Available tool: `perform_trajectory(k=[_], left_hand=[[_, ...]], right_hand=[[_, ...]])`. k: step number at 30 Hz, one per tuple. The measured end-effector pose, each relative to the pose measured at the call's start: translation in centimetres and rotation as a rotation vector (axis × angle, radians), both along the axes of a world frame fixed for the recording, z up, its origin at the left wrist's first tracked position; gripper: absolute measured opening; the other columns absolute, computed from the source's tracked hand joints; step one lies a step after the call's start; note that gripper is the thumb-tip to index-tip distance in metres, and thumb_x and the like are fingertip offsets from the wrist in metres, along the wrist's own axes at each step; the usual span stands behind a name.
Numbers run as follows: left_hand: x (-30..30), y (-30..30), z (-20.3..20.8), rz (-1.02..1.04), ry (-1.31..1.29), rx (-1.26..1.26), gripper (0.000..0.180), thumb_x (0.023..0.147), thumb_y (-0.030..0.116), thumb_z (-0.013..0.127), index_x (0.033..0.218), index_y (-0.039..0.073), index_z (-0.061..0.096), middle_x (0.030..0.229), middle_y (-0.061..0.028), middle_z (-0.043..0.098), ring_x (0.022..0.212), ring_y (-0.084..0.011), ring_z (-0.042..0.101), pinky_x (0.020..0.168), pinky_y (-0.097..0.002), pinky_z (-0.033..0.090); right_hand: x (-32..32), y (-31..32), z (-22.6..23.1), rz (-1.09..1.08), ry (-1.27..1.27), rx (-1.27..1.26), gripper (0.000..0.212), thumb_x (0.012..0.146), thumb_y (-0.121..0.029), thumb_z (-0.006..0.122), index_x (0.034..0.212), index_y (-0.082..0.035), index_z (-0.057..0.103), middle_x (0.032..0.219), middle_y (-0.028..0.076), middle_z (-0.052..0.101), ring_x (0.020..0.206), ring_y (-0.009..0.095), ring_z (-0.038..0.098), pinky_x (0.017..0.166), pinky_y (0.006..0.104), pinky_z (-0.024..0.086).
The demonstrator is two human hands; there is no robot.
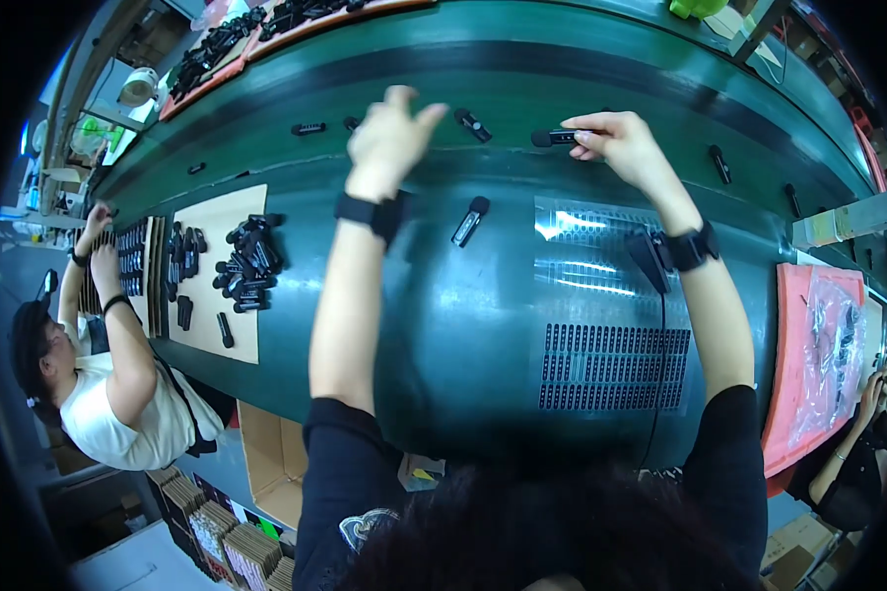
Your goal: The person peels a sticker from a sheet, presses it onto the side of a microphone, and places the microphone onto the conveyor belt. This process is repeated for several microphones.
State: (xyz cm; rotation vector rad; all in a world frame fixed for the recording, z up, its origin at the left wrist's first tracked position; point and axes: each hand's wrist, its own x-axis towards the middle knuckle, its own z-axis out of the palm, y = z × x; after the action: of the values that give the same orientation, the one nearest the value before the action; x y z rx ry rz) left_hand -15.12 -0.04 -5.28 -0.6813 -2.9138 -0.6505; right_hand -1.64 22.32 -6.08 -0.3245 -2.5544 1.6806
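Observation:
My right hand (621, 148) pinches a small black clip-on microphone (554, 138) with a rounded foam head, held level above the far belt. My left hand (389, 146) reaches over the same belt with its fingers apart and nothing visible in them. A microphone (352, 124) lies partly hidden behind that hand, and a second one (473, 125) lies just to its right. Closer to me, one more microphone (470, 222) rests on the green table between my forearms. Under my right forearm are clear sticker sheets (614, 367) printed with rows of dark strips.
Cardboard (195, 305) at the left carries a pile of microphones (251, 261). Beyond it, a co-worker (118, 384) handles similar pieces. A pink foam tray (788, 374) with plastic bags stands at the right. More microphones are scattered along the belt (650, 108).

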Motion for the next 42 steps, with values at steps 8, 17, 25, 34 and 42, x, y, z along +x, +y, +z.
perform_trajectory(k=[8,17,25,34,42], left_hand=[[-15.7,-7.8,-7.2,0.256,-0.199,-0.369,0.041,0.078,0.044,0.049,0.108,0.016,0.05,0.107,-0.0152,0.053,0.099,-0.0311,0.052,0.084,-0.0379,0.042],[-3.9,4.4,-0.8,0.05,-0.357,-0.496,0.049,0.079,0.049,0.043,0.096,0.007,0.06,0.097,-0.0127,0.06,0.096,-0.0289,0.054,0.081,-0.0359,0.042],[-2.4,5.1,-1.6,-0.011,-0.132,-0.464,0.046,0.078,0.046,0.044,0.099,0.008,0.06,0.099,-0.0119,0.06,0.096,-0.0283,0.055,0.079,-0.036,0.043],[-2.3,5.5,-3.0,0.089,-0.232,-0.441,0.037,0.08,0.038,0.044,0.096,0.009,0.061,0.097,-0.013,0.06,0.092,-0.0289,0.056,0.077,-0.0356,0.045],[4.6,1.7,-0.8,-0.152,-0.053,-0.505,0.029,0.078,0.035,0.047,0.085,0.011,0.062,0.084,-0.0129,0.062,0.083,-0.0284,0.059,0.069,-0.0371,0.047]], right_hand=[[-3.9,1.6,-5.8,-0.143,0.051,0.377,0.027,0.078,-0.008,0.055,0.105,-0.002,0.056,0.083,0.01,0.059,0.07,0.016,0.057,0.068,0.0261,0.047],[-1.9,6.8,-3.6,-0.253,-0.077,0.444,0.034,0.071,-0.022,0.064,0.098,-0.003,0.056,0.103,0.014,0.053,0.093,0.028,0.053,0.079,0.0328,0.043],[-4.4,4.9,-5.4,-0.278,-0.291,0.66,0.041,0.071,-0.029,0.066,0.096,0.0,0.051,0.099,0.015,0.056,0.091,0.029,0.055,0.077,0.0348,0.044],[-2.8,4.5,-1.3,-0.198,-0.127,0.34,0.032,0.073,-0.024,0.065,0.09,-0.001,0.051,0.076,0.008,0.058,0.069,0.015,0.055,0.058,0.0266,0.043],[8.6,-0.7,4.2,-0.247,0.355,0.0,0.019,0.074,-0.003,0.062,0.09,-0.001,0.051,0.074,0.0,0.054,0.058,0.002,0.047,0.048,0.0143,0.038]])
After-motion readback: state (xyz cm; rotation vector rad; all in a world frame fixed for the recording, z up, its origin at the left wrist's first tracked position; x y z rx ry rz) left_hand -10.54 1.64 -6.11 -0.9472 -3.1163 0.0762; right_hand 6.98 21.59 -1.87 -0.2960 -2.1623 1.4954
